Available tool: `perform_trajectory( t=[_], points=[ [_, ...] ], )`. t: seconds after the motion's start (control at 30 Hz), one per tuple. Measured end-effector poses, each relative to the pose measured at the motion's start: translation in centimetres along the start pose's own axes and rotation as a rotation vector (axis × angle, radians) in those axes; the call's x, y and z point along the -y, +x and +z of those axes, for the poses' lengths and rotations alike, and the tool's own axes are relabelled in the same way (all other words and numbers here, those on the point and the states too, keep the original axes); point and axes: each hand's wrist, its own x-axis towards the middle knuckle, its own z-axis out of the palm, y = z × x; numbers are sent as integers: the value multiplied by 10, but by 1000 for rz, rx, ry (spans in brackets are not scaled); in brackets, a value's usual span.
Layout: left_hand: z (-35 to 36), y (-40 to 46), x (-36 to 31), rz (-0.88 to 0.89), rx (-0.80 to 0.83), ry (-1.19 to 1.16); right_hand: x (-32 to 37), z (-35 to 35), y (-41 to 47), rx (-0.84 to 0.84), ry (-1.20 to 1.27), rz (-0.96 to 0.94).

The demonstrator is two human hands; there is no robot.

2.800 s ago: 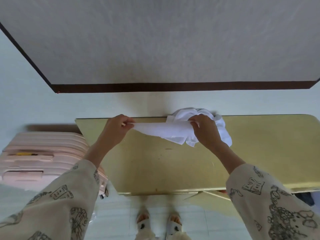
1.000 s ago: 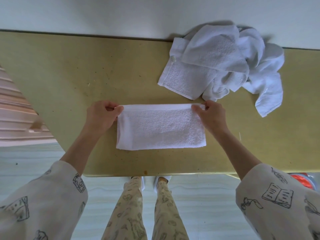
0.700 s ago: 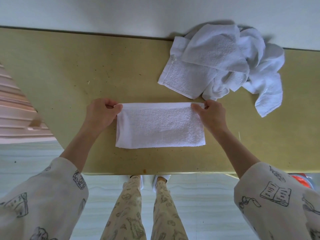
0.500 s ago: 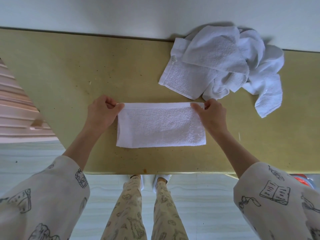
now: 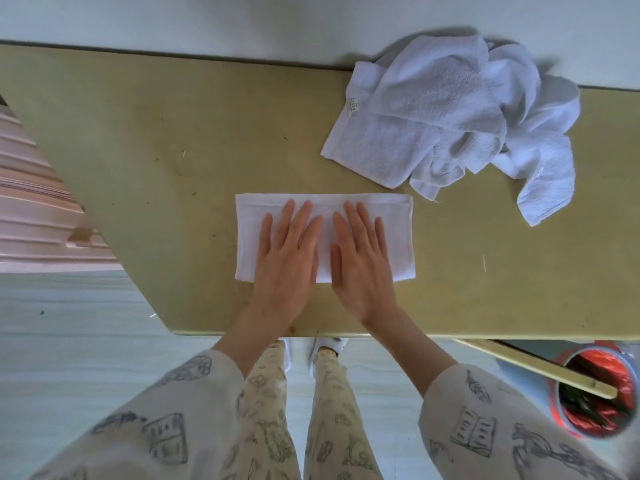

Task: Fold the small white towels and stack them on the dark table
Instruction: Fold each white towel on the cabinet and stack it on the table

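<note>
A small white towel, folded into a long rectangle, lies flat on the yellow-green table near its front edge. My left hand and my right hand rest palm-down on the towel's middle, side by side, fingers spread and flat. Neither hand grips anything. A loose heap of unfolded white towels lies at the table's back right, apart from the folded one. No dark table shows in this view.
A pink ribbed suitcase stands on the floor at the left of the table. A round bin with a red liner sits low at the right, under the table's corner. My legs and feet are below the front edge.
Both hands let go of the towel's far corners and moved inward. They now lie flat on the middle of the folded towel. The towel itself has not shifted.
</note>
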Motion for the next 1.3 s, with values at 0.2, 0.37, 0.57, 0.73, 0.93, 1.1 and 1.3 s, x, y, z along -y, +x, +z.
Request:
perform_trajectory(
  t=[0.2,0.37,0.57,0.73,0.93,1.1,1.3],
  points=[
    [5,-5,36,-36,68,166,-32,1,-3,100,-245,63],
    [4,-10,52,-58,44,174,-39,-3,-5,102,-309,81],
    [0,-9,49,-85,76,166,-35,-8,-1,175,-323,117],
    [-8,-6,46,-123,124,29,-36,-8,0,186,-318,109],
    [-29,-18,32,-665,-206,-252,-19,-16,-10,146,-232,19],
    [-35,-9,21,-941,-62,-318,-6,2,-6,210,-261,-50],
    [-40,3,25,-907,36,-442,-5,6,-15,213,-257,-13]
  ],
)
